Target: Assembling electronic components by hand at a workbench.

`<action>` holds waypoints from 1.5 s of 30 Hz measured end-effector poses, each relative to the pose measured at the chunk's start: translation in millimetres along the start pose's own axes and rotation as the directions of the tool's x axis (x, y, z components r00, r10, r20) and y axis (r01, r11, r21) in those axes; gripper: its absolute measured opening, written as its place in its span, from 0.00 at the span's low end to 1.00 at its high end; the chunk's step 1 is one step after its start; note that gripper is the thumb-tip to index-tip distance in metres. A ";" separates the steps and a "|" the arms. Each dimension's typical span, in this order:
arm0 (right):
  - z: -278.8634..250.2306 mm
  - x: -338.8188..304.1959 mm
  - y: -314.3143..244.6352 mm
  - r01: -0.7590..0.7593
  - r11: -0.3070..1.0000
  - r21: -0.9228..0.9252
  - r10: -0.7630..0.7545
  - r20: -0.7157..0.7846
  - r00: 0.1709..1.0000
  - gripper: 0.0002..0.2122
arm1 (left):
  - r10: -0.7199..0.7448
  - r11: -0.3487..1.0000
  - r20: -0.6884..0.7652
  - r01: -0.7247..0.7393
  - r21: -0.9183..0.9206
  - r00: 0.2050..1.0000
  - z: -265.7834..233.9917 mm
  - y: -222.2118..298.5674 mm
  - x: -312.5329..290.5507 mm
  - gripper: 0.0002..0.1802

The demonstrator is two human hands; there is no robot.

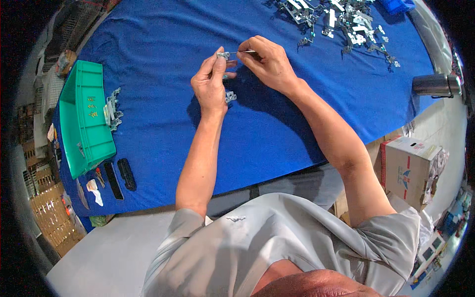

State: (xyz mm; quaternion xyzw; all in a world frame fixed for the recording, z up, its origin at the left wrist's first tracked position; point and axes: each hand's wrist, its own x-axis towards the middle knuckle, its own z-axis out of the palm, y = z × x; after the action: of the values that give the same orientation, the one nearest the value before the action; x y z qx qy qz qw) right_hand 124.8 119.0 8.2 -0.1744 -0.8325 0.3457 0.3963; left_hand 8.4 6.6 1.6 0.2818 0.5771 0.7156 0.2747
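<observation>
My left hand (210, 85) is closed around a small silvery metal bracket (223, 55), whose end sticks out past thumb and forefinger. Beside the heel of that hand shows another piece of the same metal (230, 96); whether it belongs to the held bracket I cannot tell. My right hand (267, 62) pinches a thin metal rod (242, 52), its tip reaching left to the bracket's end. The palm and curled fingers hide most of what the left hand grips.
At the far right of the blue cloth (163, 163) lies a heap of metal brackets (358, 27). A green bin (91, 119) stands left, with more brackets (113, 110) against it. A phone (113, 181) and a black case (126, 174) lie nearby. A dark flask (435, 85) lies right.
</observation>
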 end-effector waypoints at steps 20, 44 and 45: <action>11.8 -5.8 4.7 -0.034 0.993 -0.113 0.036 0.013 0.999 0.09 | -0.049 0.989 -0.059 0.040 -0.143 0.997 -1.7 -6.0 2.3 0.12; 7.9 -5.3 9.4 -0.031 0.988 -0.150 0.035 0.023 0.999 0.10 | -0.075 0.995 -0.093 0.068 -0.071 0.993 -2.2 -3.2 2.5 0.12; 7.6 -4.4 8.5 -0.032 0.993 -0.114 0.035 0.024 0.999 0.09 | -0.066 0.992 -0.097 0.055 -0.112 0.993 -1.4 -3.8 2.6 0.11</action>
State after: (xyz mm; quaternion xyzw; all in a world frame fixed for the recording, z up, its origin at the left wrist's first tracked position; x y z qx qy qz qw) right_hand 121.8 119.1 -3.7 -0.2060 -0.8530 0.3064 0.3689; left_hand 5.8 8.2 -2.2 0.2124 0.5586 0.7506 0.2817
